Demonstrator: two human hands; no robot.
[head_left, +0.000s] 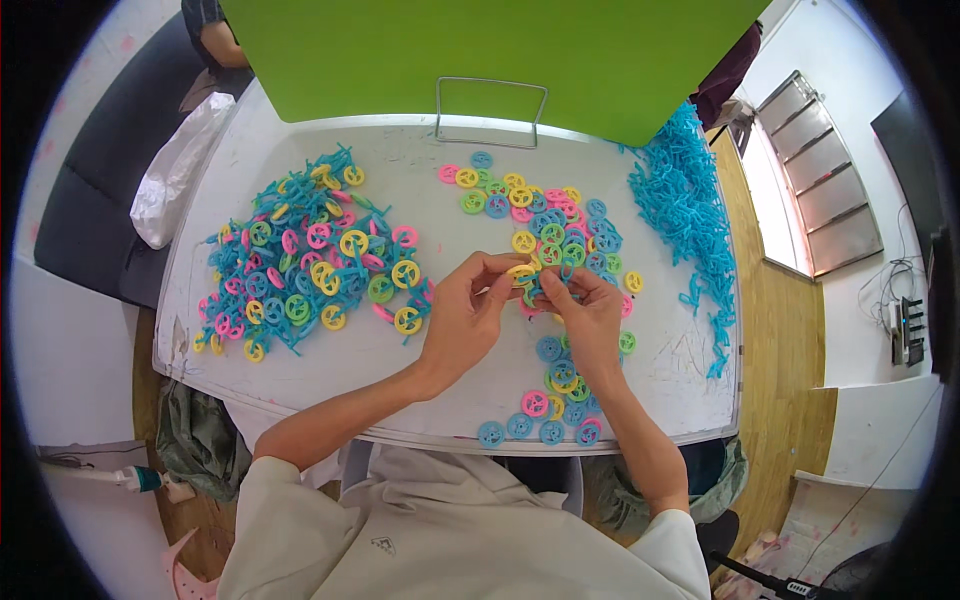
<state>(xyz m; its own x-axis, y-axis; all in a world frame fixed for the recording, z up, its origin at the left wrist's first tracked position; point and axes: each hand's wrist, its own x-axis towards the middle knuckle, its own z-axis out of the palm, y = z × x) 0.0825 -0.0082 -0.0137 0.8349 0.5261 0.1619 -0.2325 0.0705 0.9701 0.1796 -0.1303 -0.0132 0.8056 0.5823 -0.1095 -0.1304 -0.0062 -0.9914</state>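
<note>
Where left hand (468,308) pinches, wheel (521,271) shows yellow.

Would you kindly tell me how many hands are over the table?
2: the left hand, pinching a yellow wheel, and the right hand beside it, both among loose wheels. Any behind the green board would be hidden.

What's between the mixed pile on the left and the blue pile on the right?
The head view shows small coloured wheels, plus the left hand and right hand.
</note>
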